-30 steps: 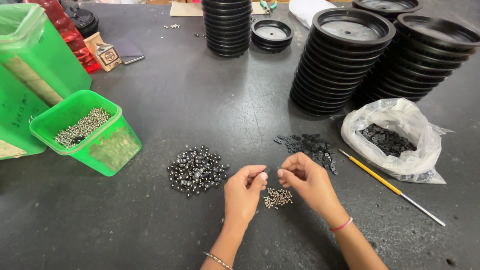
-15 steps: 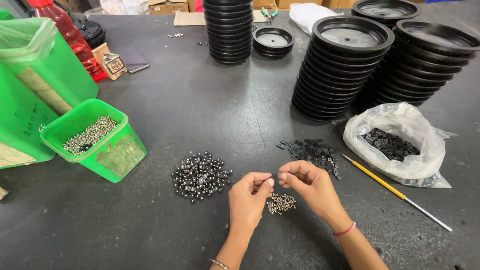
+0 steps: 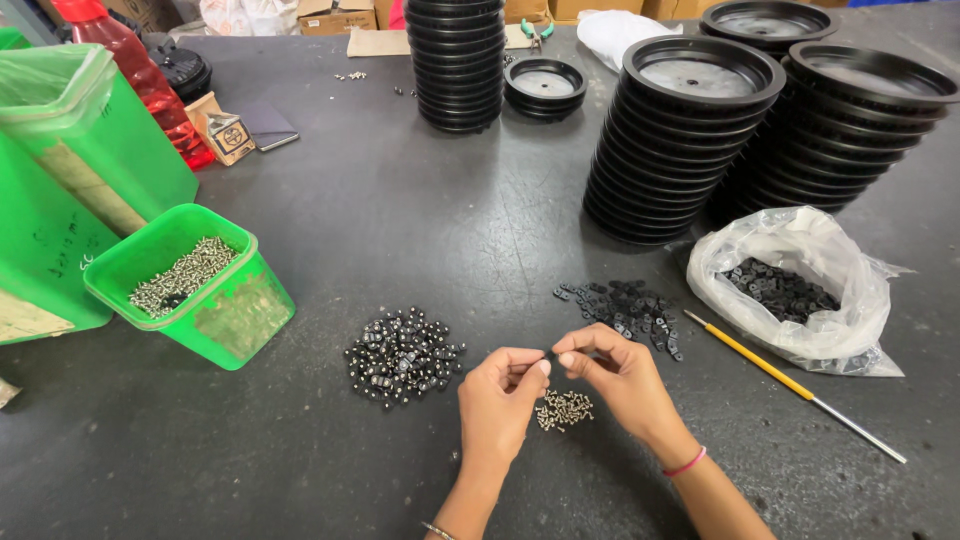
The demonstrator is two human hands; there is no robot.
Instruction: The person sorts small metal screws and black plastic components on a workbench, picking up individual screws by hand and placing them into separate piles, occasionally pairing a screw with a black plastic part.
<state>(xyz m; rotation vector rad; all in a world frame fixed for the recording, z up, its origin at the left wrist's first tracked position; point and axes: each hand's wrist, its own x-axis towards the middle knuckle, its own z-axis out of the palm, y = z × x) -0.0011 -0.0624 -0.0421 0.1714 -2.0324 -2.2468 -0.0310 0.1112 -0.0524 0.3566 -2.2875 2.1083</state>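
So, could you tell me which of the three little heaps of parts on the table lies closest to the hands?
The small heap of silvery screws, lying directly below and between the left hand and right hand; the two darker heaps sit farther out to either side.

Both forearms are bare, with no sleeves. The right hand (image 3: 622,380) has a thin pink band at its wrist; the left hand (image 3: 497,405) has a thin metal bracelet.

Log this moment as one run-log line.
left hand: pinching small part | right hand: pinching small part, fingertips meeting | screws: below hands | black bits: beyond right hand | finished pile: left
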